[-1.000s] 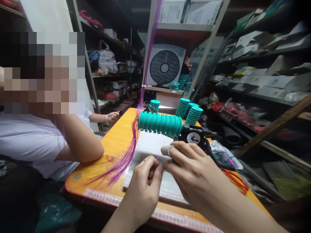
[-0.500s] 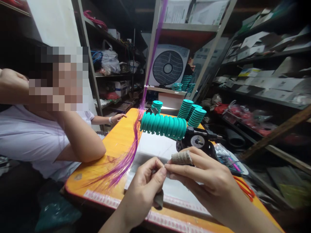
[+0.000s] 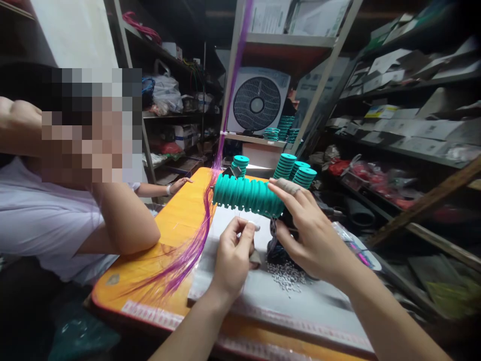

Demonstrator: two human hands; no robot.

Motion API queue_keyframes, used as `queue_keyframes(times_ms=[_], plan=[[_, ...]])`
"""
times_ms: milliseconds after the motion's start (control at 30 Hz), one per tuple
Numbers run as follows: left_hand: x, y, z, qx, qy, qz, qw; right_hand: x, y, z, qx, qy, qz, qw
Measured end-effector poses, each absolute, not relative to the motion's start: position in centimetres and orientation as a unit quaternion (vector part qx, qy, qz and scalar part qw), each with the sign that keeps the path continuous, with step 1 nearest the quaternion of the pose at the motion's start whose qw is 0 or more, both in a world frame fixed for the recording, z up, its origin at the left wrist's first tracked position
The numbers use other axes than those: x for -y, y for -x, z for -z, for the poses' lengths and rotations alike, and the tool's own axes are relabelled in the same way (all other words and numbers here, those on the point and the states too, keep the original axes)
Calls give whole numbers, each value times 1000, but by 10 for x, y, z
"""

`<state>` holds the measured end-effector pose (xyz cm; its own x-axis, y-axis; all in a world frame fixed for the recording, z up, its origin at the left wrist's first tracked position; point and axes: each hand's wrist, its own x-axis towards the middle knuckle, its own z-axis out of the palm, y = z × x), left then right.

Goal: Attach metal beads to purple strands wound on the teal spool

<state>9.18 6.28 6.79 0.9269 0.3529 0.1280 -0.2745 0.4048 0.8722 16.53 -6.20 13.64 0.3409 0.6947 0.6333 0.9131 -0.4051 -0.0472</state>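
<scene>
A row of teal spools (image 3: 246, 194) sits on a black winding device at the middle of the orange table (image 3: 180, 220). My right hand (image 3: 306, 228) reaches up to the row's right end, fingers apart, index finger wrapped in a beige guard and touching the spools. My left hand (image 3: 233, 258) is below the row, thumb and forefinger pinched on a thin strand I can barely make out, a beige finger guard hanging beneath it. A bundle of purple fibres (image 3: 195, 240) hangs from above and spreads over the table's left part. Small silvery beads (image 3: 287, 275) lie on the grey mat (image 3: 240, 296).
A person in a white shirt (image 3: 41, 220) leans an elbow on the table's left edge. Stacks of teal spools (image 3: 295, 173) stand behind the device. A box fan (image 3: 257, 103) sits on the shelf behind. Cluttered shelves line both sides.
My right hand has lifted away from my left and gone up to the right end of the teal spool row. My left hand moved up slightly, still pinched. The bead pile came into view.
</scene>
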Motion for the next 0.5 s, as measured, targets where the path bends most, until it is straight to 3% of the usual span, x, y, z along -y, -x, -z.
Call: queue_keyframes(times_ms=[167, 500], plan=[[-57, -122, -67, -49, -493, -210, 843, 52, -181, -123, 488, 818, 265, 147], [-50, -135, -63, -92, -440, -224, 865, 52, -185, -127, 491, 810, 265, 181]])
